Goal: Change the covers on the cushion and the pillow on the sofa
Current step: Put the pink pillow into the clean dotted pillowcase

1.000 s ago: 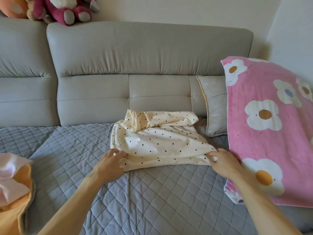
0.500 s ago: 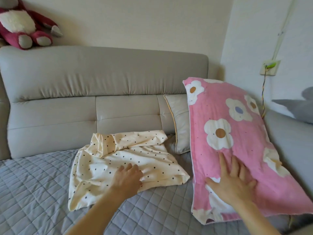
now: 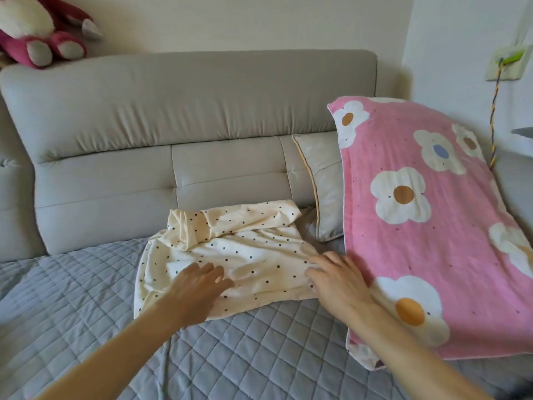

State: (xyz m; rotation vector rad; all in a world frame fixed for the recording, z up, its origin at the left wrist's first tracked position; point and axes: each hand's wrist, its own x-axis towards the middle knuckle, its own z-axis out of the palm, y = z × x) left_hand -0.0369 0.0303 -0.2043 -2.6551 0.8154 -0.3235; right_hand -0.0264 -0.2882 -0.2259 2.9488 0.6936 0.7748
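Sofa (image 3: 187,111) seat: pink flowered pillow (image 3: 418,226) leaning at its right end, cream dotted cover (image 3: 245,255) lying crumpled just beside it.
My left hand (image 3: 199,287) and right hand (image 3: 337,281) rest flat on the cover, fingers loosely spread, gripping nothing. Judged light, limp, prone to bunching; best pinched at both near corners, not mid-panel.

One head-worn wide-angle cam only, looking fwd & down at the sofa (image 3: 187,116) seat from close above, polka-dot cover (image 3: 245,255) mid-frame, wall (image 3: 259,21) across top.
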